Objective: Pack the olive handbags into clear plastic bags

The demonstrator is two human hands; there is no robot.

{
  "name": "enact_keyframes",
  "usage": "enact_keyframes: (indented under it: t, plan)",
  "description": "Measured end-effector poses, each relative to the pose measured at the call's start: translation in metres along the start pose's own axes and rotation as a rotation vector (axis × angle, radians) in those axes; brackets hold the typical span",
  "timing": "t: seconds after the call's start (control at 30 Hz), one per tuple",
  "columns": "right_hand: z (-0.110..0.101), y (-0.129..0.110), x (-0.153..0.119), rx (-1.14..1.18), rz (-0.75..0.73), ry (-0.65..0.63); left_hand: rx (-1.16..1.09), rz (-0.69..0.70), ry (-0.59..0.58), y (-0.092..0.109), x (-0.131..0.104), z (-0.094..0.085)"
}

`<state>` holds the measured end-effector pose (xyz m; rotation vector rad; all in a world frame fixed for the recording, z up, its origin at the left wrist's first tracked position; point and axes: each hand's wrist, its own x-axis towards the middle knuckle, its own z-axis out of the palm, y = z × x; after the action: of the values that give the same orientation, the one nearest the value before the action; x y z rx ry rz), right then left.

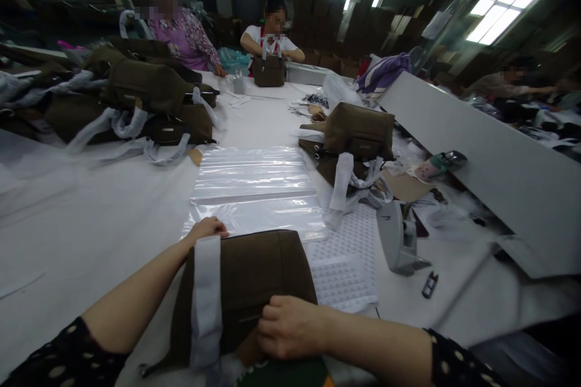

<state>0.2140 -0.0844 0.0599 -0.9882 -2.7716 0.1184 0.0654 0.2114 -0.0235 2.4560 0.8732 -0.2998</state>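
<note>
A dark olive-brown bag (258,260) lies on its side at the near edge of the white table, with a white-wrapped strap (207,296) across its left part. My left hand (209,228) rests at the bag's far left corner, its fingers partly hidden behind the bag. On the bag's near side, my right hand (288,326) is closed with curled fingers beside a brown tab; what it grips, if anything, is hidden. Clear plastic sheets or bags (254,184) lie flat just beyond the bag.
Brown bags with wrapped straps are piled at left (140,87) and right (358,130). Printed paper (345,278), a grey tape dispenser (397,239), a small clipper (430,285) and a bottle (440,164) are at right. Two people stand across the white table (113,211); one handles a bag (269,71).
</note>
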Motion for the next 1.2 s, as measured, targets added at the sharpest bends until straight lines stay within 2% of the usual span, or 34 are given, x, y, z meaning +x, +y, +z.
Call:
enact_keyframes:
  t: [0.13,0.23,0.33,0.43,0.53,0.67,0.87,0.93,1.0,1.1,1.2]
  plan:
    - [-0.007,-0.010,-0.004,-0.039,0.227,-0.024,-0.047,0.002,0.003,-0.001,0.001,-0.001]
    - [-0.008,-0.016,-0.001,-0.028,0.306,-0.097,-0.110,-0.008,0.009,-0.002,0.004,0.000]
    - [-0.007,-0.013,-0.001,0.081,0.400,-0.150,-0.200,-0.027,0.023,-0.002,0.006,0.002]
    - [-0.009,-0.007,-0.005,0.259,0.531,-0.135,-0.318,-0.059,0.045,-0.004,0.005,0.002]
    - [-0.012,-0.006,-0.011,0.417,0.659,-0.014,-0.438,-0.104,0.110,-0.005,-0.004,-0.004]
    - [-0.009,-0.010,-0.015,0.587,0.833,0.286,-0.551,-0.169,0.244,-0.007,-0.029,-0.013]
    - [0.007,-0.009,-0.014,0.835,1.115,0.622,-0.665,-0.248,0.405,-0.004,-0.070,-0.017]
    - [0.013,-0.009,-0.020,0.958,1.076,0.795,-0.714,-0.266,0.437,-0.001,-0.082,-0.020]
    - [0.020,-0.011,-0.031,0.986,0.912,0.917,-0.757,-0.294,0.464,0.002,-0.094,-0.023]
    - [0.030,-0.016,-0.049,0.896,0.693,0.966,-0.791,-0.333,0.485,0.007,-0.110,-0.025]
    - [0.036,-0.017,-0.061,0.861,0.698,1.002,-0.799,-0.360,0.469,0.011,-0.121,-0.026]
